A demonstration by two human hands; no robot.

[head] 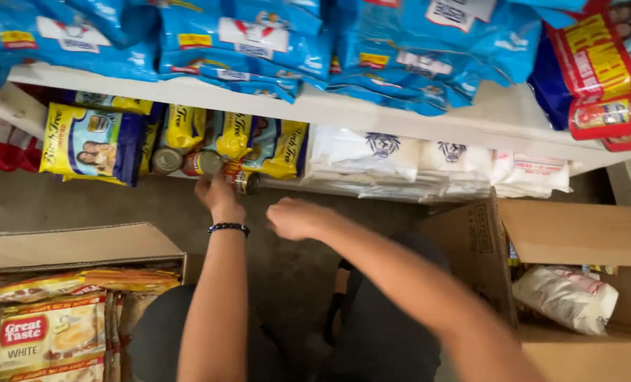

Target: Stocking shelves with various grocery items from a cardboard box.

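Cardboard boxes (75, 244) flanking both arms, left fingers (213, 185) pinching a can (243, 180), right fingers (280, 211) curled, empty.

- The left hand (216, 194) hides part of a small can (243, 181); whether it touches is unclear.
- The right hand (297, 218) is motion-blurred, fingers indistinct.
- The carton of sachets (60, 247) runs off the left edge.
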